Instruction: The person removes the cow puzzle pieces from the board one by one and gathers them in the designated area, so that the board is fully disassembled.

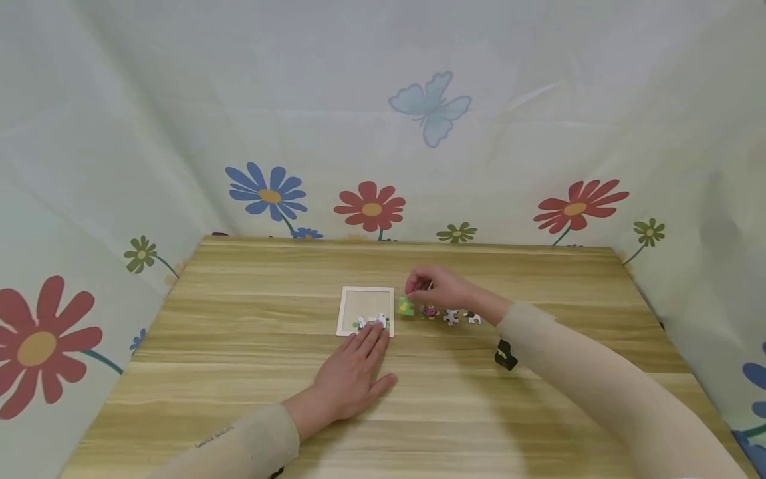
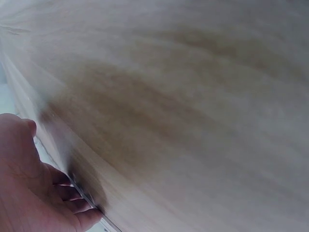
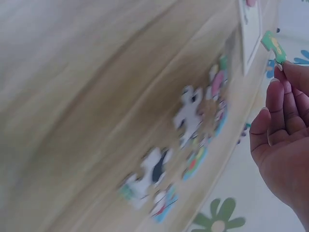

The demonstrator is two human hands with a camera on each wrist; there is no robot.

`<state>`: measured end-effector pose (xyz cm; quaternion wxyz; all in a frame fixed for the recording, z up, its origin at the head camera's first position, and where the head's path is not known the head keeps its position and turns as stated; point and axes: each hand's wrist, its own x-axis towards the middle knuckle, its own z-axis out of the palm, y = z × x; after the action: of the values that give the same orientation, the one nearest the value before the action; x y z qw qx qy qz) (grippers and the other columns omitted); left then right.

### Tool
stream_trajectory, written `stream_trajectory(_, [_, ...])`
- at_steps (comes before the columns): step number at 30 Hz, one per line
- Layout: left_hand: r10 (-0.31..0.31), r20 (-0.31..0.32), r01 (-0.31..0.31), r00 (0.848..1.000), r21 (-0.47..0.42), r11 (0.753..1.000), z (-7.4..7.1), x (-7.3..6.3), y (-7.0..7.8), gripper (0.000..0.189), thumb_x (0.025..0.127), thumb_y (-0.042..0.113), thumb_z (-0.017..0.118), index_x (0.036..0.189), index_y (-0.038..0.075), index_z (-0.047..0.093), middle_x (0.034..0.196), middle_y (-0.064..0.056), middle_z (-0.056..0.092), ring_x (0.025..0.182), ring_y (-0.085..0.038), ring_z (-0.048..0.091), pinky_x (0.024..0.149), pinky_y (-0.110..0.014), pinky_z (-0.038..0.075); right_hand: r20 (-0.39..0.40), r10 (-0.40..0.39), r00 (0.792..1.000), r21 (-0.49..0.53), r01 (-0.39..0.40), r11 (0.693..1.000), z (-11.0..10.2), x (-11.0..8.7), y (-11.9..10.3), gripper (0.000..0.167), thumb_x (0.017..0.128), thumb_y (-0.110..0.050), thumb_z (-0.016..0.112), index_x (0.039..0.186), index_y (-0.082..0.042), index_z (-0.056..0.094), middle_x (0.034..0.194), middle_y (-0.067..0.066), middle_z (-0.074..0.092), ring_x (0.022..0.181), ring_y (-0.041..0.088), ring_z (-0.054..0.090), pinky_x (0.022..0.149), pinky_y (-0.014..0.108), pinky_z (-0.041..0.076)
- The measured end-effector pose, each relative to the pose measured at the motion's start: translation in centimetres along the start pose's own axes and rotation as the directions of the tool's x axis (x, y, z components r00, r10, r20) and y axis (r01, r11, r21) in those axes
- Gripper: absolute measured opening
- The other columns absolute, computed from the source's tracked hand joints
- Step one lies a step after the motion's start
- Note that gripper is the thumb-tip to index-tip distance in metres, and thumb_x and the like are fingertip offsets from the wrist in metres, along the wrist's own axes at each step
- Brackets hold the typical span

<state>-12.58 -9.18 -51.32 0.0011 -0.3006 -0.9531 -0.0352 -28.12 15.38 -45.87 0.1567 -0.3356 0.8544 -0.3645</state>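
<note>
My right hand (image 1: 443, 287) pinches a green puzzle piece (image 1: 405, 307) with a yellow mark between thumb and fingertip, just right of the puzzle frame. In the right wrist view, the piece is held up from the table, the other fingers loosely bent. The pale wooden puzzle frame (image 1: 368, 289) lies flat, with a few joined pieces (image 1: 372, 320) along its lower right inside. Over the frame's near edge, my left hand (image 1: 353, 376) rests with straight fingers, its fingertips on those pieces and the rim. The left wrist view shows the left hand (image 2: 36, 193) at the frame's edge.
Loose puzzle pieces lie right of the frame, below the right forearm: a pink-marked piece (image 1: 429, 311), a white piece (image 1: 451, 317) and a black-and-white piece (image 1: 472, 317). A small black object (image 1: 505, 355) shows by the right sleeve. A flowered cloth (image 1: 503, 166) stands behind the wooden table (image 1: 251, 372).
</note>
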Motion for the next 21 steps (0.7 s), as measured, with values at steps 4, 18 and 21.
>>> stream_trajectory(4, [0.003, -0.009, -0.003, 1.0, -0.003, 1.0, 0.0, -0.1, 0.0, 0.078, 0.112, 0.055, 0.044, 0.164, -0.002, 0.037, 0.171, -0.022, 0.033, 0.159, -0.038, 0.032, 0.127, -0.051, 0.034, 0.004, 0.011, 1.0, 0.005, -0.011, 1.0, -0.2, -1.4, 0.9, 0.005, 0.102, -0.011, 0.074, 0.102, -0.007, 0.073, 0.093, -0.001, 0.073, 0.087, 0.013, 0.067, 0.082, 0.033, 0.058])
stream_trajectory(18, [0.0, -0.008, 0.0, 1.0, 0.011, 1.0, 0.0, 0.0, -0.1, 0.078, 0.111, 0.055, 0.044, 0.164, -0.002, 0.037, 0.171, -0.022, 0.033, 0.159, -0.038, 0.032, 0.126, -0.051, 0.034, 0.023, 0.013, 1.0, -0.029, -0.012, 1.0, 0.5, -4.6, 1.9, 0.004, 0.1, -0.008, 0.075, 0.101, -0.006, 0.072, 0.092, -0.003, 0.07, 0.082, 0.011, 0.059, 0.073, 0.026, 0.053])
stream_trajectory(21, [-0.001, -0.007, 0.001, 1.0, 0.018, 1.0, 0.1, 0.0, -0.1, 0.078, 0.112, 0.056, 0.044, 0.164, -0.001, 0.036, 0.171, -0.022, 0.033, 0.159, -0.038, 0.032, 0.127, -0.051, 0.034, 0.025, 0.008, 1.0, -0.051, -0.007, 0.999, 0.8, -4.7, 2.1, 0.004, 0.1, -0.008, 0.075, 0.102, -0.006, 0.072, 0.092, -0.004, 0.07, 0.082, 0.01, 0.059, 0.073, 0.025, 0.052])
